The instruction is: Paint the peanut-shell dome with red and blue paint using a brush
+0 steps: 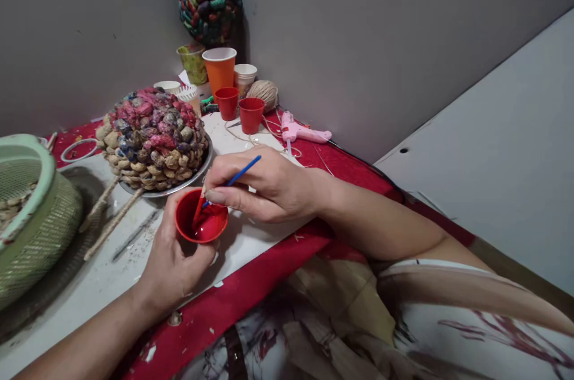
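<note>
My left hand (pixel 179 260) is wrapped round a small red paper cup (pixel 181 221) and tilts it towards me. Glossy red paint (pixel 210 225) lies inside. My right hand (pixel 269 185) pinches a thin blue-handled paintbrush (pixel 244 170) over the cup's rim. A slim red-coated piece (pixel 199 206) dips into the cup below these fingers; I cannot make out what it is. Just beyond the cup, a dome covered in peanut shells (pixel 155 140) rests in a metal bowl (pixel 179 190). Its top is painted pink, blue and grey, while the lower shells are bare. Two cords (pixel 112 224) hang from its front.
A green basket (pixel 49 206) with shells stands at the left. Behind are red cups (pixel 251 115), an orange cup (pixel 220 78), a twine ball (pixel 263 94) and a multicoloured shell-covered ball (pixel 210 0). A pink glue gun (pixel 302 130) lies at the right, by the grey wall (pixel 381 27).
</note>
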Demonstrator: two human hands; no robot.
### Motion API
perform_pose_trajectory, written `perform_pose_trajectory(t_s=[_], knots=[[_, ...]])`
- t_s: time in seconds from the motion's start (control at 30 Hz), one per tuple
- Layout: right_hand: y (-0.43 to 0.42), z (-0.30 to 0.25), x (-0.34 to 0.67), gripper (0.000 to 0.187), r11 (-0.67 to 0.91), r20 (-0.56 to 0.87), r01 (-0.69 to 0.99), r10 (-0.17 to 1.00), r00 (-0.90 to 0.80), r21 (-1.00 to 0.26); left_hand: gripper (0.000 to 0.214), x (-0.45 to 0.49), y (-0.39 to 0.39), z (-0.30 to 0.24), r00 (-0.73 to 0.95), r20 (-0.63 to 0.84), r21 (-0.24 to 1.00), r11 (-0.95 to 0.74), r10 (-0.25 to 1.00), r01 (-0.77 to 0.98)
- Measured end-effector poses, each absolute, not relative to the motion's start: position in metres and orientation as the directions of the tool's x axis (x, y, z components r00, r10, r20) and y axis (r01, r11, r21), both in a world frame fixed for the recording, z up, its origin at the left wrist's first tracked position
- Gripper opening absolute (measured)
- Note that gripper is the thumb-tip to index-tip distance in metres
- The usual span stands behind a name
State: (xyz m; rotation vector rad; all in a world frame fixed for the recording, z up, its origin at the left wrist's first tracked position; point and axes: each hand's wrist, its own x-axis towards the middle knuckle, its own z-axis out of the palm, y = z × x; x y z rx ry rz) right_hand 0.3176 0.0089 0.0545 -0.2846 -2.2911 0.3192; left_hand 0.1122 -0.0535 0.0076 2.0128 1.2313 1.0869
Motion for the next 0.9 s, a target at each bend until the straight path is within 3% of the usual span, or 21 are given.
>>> perform_pose_trajectory(t_s=[0.13, 0.57, 0.73, 0.9], knots=[[0.008, 0.056, 0.321, 0.019, 0.955, 0.656, 0.140, 0.282, -0.700, -0.261, 0.045, 0.112, -0.048, 0.001, 0.236, 0.369, 0.786, -0.437, 0.899, 0.437], [0.011, 0.058, 0.321, 0.015, 0.930, 0.622, 0.108, 0.318, -0.716, -0.351, 0.050, 0.118, -0.044, 0.000, 0.165, 0.372, 0.831, -0.407, 0.913, 0.380], [0.012, 0.058, 0.319, 0.017, 0.927, 0.719, 0.073, 0.334, -0.609, -0.368, 0.048, 0.117, -0.042, 0.002, 0.160, 0.380, 0.823, -0.412, 0.911, 0.392], [0.013, 0.059, 0.320, 0.016, 0.904, 0.698, 0.029, 0.350, -0.625, -0.428, 0.044, 0.116, -0.043, 0.004, 0.167, 0.348, 0.837, -0.386, 0.923, 0.389]])
